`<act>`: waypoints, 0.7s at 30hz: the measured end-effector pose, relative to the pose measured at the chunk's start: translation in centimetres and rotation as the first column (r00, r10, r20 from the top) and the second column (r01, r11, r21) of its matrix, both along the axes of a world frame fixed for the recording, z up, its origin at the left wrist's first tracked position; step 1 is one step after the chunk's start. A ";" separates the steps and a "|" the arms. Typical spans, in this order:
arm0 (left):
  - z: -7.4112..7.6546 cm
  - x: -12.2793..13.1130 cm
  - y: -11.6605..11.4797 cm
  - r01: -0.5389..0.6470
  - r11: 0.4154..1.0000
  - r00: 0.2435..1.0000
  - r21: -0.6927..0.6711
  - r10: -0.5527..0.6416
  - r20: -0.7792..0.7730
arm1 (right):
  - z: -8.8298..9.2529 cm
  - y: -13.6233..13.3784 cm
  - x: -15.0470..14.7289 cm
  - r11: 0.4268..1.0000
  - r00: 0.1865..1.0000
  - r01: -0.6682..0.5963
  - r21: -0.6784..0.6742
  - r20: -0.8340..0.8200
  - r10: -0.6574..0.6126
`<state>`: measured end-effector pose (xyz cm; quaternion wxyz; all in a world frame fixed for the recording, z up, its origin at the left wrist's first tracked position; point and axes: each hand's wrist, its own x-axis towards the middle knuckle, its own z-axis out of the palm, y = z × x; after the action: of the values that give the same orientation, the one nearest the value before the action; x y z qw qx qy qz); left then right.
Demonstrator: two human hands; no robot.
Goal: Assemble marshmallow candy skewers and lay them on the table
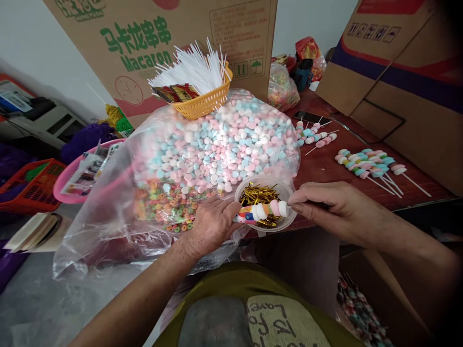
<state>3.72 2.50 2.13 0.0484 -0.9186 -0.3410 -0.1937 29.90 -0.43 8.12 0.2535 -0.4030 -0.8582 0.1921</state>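
A marshmallow skewer [278, 208] with white, pink and orange pieces lies level between my hands, above the plastic tub. My left hand [216, 220] is closed round its left end, where a colourful printed part [247, 215] shows; whether this is a wrapper I cannot tell. At the other end my right hand [327, 205] pinches with thumb and forefinger against the last white marshmallow. What those fingertips grip is hidden. Below, the clear round tub [239, 193] holds gold twist ties [258, 193].
A big clear bag of pastel marshmallows [217, 144] and ring-shaped pieces [173, 205] covers the table's left. On it sits a yellow basket [204, 103] of white sticks. Finished skewers [369, 163] lie at right, near a phone [311, 117] and cardboard boxes [415, 96].
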 end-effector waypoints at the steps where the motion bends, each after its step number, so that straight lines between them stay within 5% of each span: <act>1: 0.0 0.1 0.0 -0.010 1.000 1.000 -0.027 0.010 0.020 | 0.0 0.0 -0.1 1.000 1.000 -0.004 0.008 0.003 0.004; 4: 1.0 0.6 0.2 -0.034 0.944 0.998 -0.329 0.050 0.041 | -0.2 -0.3 -0.3 0.990 0.988 -0.108 0.095 0.117 0.097; 8: 2.1 1.7 0.6 0.035 0.680 0.999 -0.732 -0.005 0.042 | -0.3 -0.5 -1.1 0.961 0.953 -0.210 0.178 0.258 0.160; 12: 2.0 2.4 0.9 0.137 0.454 0.990 -0.880 -0.097 0.103 | -0.6 -0.3 -2.0 0.958 0.923 -0.229 0.170 0.352 0.158; 14: 2.0 2.4 0.7 0.099 0.449 0.993 -0.888 -0.100 0.061 | -0.7 -0.1 -1.9 0.970 0.909 -0.201 0.134 0.395 0.134; 19: 2.9 2.1 -0.5 -0.084 0.637 0.995 -0.766 0.005 -0.104 | -1.1 0.6 -1.1 0.992 0.949 -0.126 -0.011 0.290 0.124; 21: 3.2 1.9 -0.5 -0.103 0.581 0.993 -0.807 0.014 -0.117 | -1.2 0.7 -1.0 0.987 0.959 -0.160 -0.002 0.237 0.156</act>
<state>5.59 2.02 5.36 -0.3533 -0.8358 -0.4192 0.0303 28.87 0.28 6.88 0.1369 -0.3509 -0.9133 0.1552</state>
